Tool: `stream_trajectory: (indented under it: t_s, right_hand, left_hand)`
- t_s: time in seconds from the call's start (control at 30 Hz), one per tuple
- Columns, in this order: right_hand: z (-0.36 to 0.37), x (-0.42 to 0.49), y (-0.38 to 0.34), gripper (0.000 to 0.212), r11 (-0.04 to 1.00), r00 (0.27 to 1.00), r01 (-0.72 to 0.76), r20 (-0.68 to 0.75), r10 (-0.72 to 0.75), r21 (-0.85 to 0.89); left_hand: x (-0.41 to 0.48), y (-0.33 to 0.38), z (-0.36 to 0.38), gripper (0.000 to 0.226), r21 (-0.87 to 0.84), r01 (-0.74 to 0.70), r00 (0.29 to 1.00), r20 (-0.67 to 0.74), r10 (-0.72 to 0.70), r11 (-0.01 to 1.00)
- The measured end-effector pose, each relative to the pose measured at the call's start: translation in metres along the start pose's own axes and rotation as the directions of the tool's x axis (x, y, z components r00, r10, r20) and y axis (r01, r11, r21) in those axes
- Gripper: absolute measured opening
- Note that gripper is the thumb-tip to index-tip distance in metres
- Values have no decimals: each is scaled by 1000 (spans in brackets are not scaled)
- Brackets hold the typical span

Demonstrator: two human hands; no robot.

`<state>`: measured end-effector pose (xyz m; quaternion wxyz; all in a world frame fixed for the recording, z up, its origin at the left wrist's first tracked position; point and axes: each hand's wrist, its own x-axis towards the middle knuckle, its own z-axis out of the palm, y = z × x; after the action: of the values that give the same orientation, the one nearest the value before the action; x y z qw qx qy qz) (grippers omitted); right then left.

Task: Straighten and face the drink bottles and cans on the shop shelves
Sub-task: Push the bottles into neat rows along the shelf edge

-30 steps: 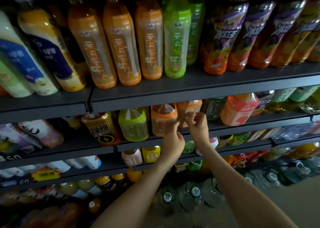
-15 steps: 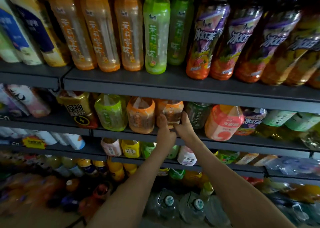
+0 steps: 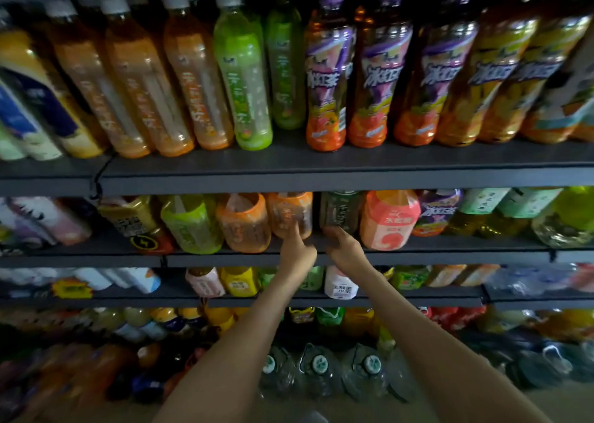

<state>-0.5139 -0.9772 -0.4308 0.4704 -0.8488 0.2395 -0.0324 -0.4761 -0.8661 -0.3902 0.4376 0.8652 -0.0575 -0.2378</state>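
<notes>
MOVED right hand (image 3: 345, 249) from orange bottle (image 3: 291, 213) to dark green bottle (image 3: 339, 212) | LEFT hand (image 3: 297, 252) straight fingers press orange bottle, just left of dark green bottle | RIGHT fingers curled at its foot, grip: cannot tell | STEP facing this row | NEXT probably gentle twist, label forward

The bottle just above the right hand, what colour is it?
Dark green. The bottle shows in the head view, the only one.
</notes>
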Motion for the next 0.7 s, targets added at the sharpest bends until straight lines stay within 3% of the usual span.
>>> stream_trajectory:
  t_s: [0.1, 0.2, 0.27, 0.33, 0.5, 0.7]
  right_hand:
    - [-26, -18, 23, 27, 996, 977, -86, -196, 85, 7]
    - [-56, -31, 42, 27, 966, 865, -191, -437, 249, 172]
    - [-73, -33, 46, 37, 945, 787, -180, -537, 304, 272]
    - [-83, -29, 48, 55, 942, 766, -171, -562, 312, 290]
    - [-84, -15, 34, 86, 964, 794, -168, -552, 256, 206]
    - [-72, -11, 25, 93, 952, 741, -252, -597, 307, 176]
  left_hand:
    - [-2, 8, 18, 59, 60, -50, 998, 32, 48, 997]
    - [-6, 22, 36, 59, 80, -113, 989, 102, 104, 990]
    - [-5, 30, 43, 60, 77, -157, 980, 139, 145, 985]
    - [-4, 36, 46, 61, 80, -181, 970, 179, 165, 980]
    - [-6, 44, 50, 71, 59, -186, 929, 335, 156, 981]
    - [-5, 51, 53, 82, 56, -169, 913, 384, 135, 984]
